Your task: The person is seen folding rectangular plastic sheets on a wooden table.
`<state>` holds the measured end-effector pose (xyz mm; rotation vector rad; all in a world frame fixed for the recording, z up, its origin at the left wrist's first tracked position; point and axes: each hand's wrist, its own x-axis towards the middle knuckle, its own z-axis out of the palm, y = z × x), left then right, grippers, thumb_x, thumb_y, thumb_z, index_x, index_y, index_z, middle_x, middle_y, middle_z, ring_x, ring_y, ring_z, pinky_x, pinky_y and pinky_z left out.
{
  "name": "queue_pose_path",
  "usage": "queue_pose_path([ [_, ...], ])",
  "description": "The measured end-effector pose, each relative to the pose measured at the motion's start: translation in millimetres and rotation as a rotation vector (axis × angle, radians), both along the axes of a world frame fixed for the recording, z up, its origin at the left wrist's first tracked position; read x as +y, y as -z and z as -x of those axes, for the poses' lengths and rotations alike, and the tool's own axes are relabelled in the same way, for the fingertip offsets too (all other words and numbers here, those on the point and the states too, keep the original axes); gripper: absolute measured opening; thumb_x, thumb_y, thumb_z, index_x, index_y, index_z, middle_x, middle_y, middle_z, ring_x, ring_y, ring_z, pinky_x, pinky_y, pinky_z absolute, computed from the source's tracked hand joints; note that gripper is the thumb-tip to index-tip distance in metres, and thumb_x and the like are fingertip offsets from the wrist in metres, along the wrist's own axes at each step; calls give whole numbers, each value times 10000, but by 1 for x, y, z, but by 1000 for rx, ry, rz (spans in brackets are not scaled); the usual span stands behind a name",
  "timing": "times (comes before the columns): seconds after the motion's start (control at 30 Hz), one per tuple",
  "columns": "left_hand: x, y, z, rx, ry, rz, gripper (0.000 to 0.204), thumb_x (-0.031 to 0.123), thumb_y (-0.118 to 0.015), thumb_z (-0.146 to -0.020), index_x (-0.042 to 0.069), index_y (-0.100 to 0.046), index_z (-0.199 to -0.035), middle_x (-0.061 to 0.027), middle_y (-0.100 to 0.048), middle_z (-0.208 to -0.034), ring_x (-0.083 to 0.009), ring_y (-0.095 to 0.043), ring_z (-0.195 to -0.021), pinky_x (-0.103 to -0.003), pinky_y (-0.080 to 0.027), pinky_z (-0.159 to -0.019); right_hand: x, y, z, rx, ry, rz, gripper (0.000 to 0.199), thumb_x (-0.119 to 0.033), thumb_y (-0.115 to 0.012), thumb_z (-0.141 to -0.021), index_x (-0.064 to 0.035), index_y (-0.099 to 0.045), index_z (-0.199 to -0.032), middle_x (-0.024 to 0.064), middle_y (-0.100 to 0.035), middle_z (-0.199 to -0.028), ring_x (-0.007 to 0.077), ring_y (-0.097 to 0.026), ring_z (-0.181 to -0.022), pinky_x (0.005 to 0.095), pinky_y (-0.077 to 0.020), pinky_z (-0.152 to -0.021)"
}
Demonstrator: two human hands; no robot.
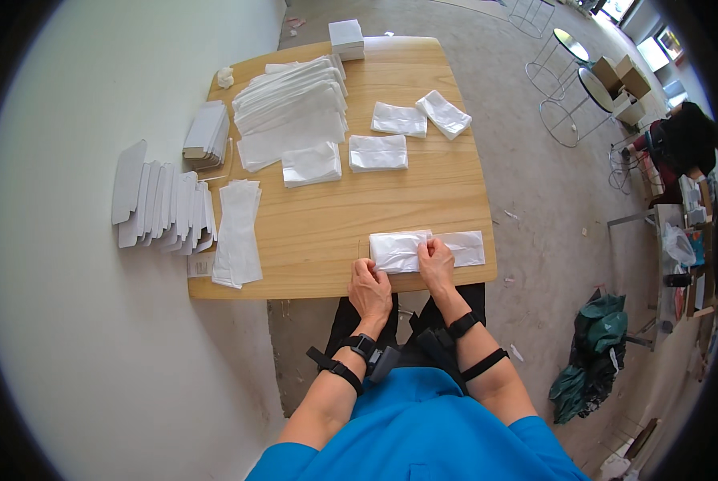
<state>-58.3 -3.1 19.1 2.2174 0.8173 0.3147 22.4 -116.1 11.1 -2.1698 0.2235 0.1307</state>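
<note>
Near edge of worktop: a wooden worktop [319, 232] carries a white folded sheet [427, 249], lying flat just in from the edge closest to the person, to the right of centre.
Left hand: the left hand [370, 290] rests on the worktop's near edge, its fingers [377, 272] held together and pressing down on the lower left part of the white folded sheet.
Right hand: the right hand [437, 264] lies on the middle of the sheet, fingers [434, 248] close together and flat on the fold; whether they pinch a layer cannot be told.
Sheet: its left half looks thicker and doubled over, its right end lies thin and flat, sticking out beyond the right hand.
Thin stick: a thin stick [358, 249] lies on the wood just left of the sheet.
Finished pieces: four small folded white packets [377, 152] lie apart in the middle of the worktop, farther away.
Flat stack: a fanned pile of white sheets [291, 108] sits at the far left, with a white box [347, 38] at the far edge behind it.
Left edge: a long white strip pile [237, 232] hangs over the worktop's left side.
Floor: rows of flat white card pieces [163, 207] lie overlapping on the pale floor [78, 337], beside a smaller stack [207, 135].
Wrists: black straps [336, 369] circle both forearms.
</note>
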Motion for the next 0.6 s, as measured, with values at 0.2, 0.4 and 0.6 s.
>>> queue_pose_path([
  [0.2, 4, -7, 1, 159, 33, 86, 176, 138, -593, -785, 82, -482, -909, -106, -567, -824, -301, -580, -719, -423, -450, -647, -1, 1, 0, 11, 14, -2, 219, -200, -608, -835, 16, -622, -804, 188, -660, -733, 315, -658, -696, 391, -508, -666],
  [0.4, 5, -9, 2, -9, 45, -16, 225, 115, -586, -762, 54, -515, -967, -119, -569, -918, -278, -573, -713, -391, -471, -663, 0, 2, 0, 31, 43, -25, 223, -203, -594, -834, 14, -620, -791, 187, -653, -722, 317, -654, -694, 392, -504, -660],
  [0.6, 22, -16, 3, -253, 173, 159, 394, 72, -566, -758, 14, -529, -1147, -114, -529, -1098, -203, -519, -701, -315, -475, -693, 0, 6, 1, 28, 17, -13, 233, -209, -573, -831, 14, -620, -785, 189, -648, -713, 328, -646, -689, 400, -502, -665],
])
